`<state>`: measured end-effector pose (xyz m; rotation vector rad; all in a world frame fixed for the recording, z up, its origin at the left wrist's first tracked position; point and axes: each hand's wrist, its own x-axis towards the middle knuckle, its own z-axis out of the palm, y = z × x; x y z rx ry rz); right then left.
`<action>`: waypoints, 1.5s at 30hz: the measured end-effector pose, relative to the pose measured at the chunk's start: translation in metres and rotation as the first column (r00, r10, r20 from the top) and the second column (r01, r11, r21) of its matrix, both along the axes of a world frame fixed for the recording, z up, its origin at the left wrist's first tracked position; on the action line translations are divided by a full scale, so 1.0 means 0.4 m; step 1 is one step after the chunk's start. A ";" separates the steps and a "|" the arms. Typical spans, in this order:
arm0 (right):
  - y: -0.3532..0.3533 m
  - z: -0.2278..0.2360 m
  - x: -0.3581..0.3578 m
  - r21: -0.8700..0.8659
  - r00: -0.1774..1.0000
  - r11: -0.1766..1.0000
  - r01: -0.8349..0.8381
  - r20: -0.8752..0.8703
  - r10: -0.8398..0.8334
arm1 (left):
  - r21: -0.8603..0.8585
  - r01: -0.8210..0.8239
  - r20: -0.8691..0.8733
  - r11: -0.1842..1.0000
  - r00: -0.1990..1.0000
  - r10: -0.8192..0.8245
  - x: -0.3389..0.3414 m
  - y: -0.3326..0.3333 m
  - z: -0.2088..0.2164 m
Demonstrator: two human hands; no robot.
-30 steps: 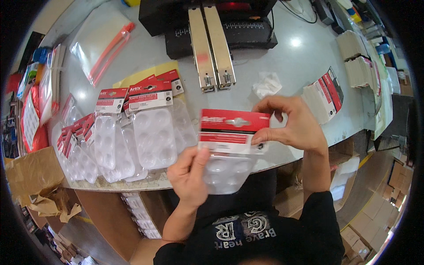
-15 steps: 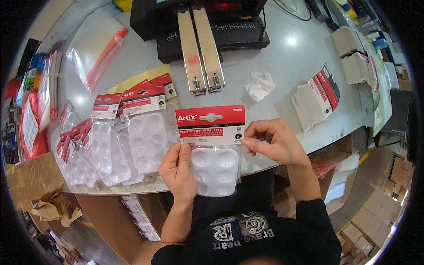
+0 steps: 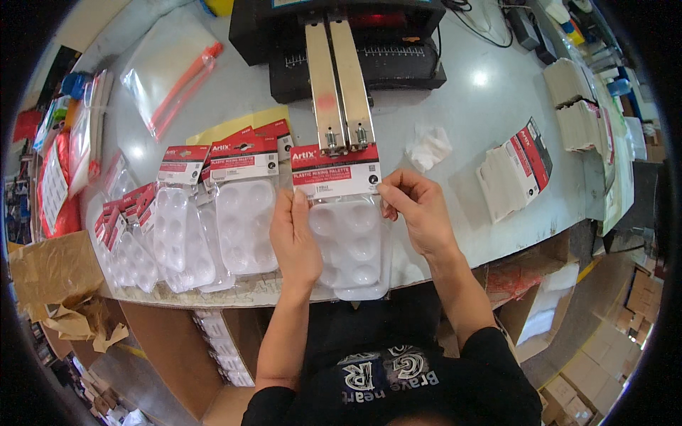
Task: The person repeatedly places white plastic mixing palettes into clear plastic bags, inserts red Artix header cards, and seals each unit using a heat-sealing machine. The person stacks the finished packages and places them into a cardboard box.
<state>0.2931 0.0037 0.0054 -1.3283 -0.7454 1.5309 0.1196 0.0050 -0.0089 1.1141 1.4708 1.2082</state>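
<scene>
A white plastic mixing palette (image 3: 346, 238), bagged in clear plastic, hangs below a folded red-and-white header card (image 3: 336, 183). My left hand (image 3: 295, 241) pinches the card's lower left corner. The lower right corner is between the thumb and fingers of my right hand (image 3: 419, 209). The card's top edge reaches under the tips of two flat metal arms (image 3: 332, 85) on a black machine (image 3: 398, 64). To the left lie several carded palette packs (image 3: 246, 224), overlapping one another.
A stack of header cards (image 3: 506, 174) and a crumpled white tissue (image 3: 428, 147) lie on the right of the grey table. Clear plastic bags (image 3: 167, 78) lie at the back left. More card stacks (image 3: 566, 85) stand at the far right. An open carton (image 3: 170, 355) is below the table's front edge.
Both hands have moved the pack forward, away from me, and its card's top edge now sits under the metal arms. The view has shifted slightly.
</scene>
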 end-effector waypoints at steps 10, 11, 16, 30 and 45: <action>0.076 -0.070 0.000 0.163 0.995 0.984 0.075 0.049 -0.084 | -0.031 0.018 -0.017 0.999 1.000 -0.019 0.019 0.075 -0.018; 0.075 -0.077 -0.004 0.138 0.992 0.988 0.069 0.092 -0.082 | -0.013 -0.015 -0.016 1.000 1.000 0.015 0.022 0.073 -0.029; 0.060 0.022 0.052 0.177 0.850 0.975 -0.138 0.526 0.025 | 0.025 0.098 -0.157 0.995 0.983 -0.093 -0.014 0.048 -0.011; 0.003 0.063 0.522 0.065 0.104 0.998 -0.015 0.993 -0.063 | -0.055 0.184 -0.923 0.981 0.364 -0.121 0.023 -0.094 0.002; -0.050 0.184 0.287 0.382 0.207 0.924 -0.008 0.905 -0.372 | -0.264 0.294 0.471 0.919 0.870 -0.143 0.022 -0.119 0.064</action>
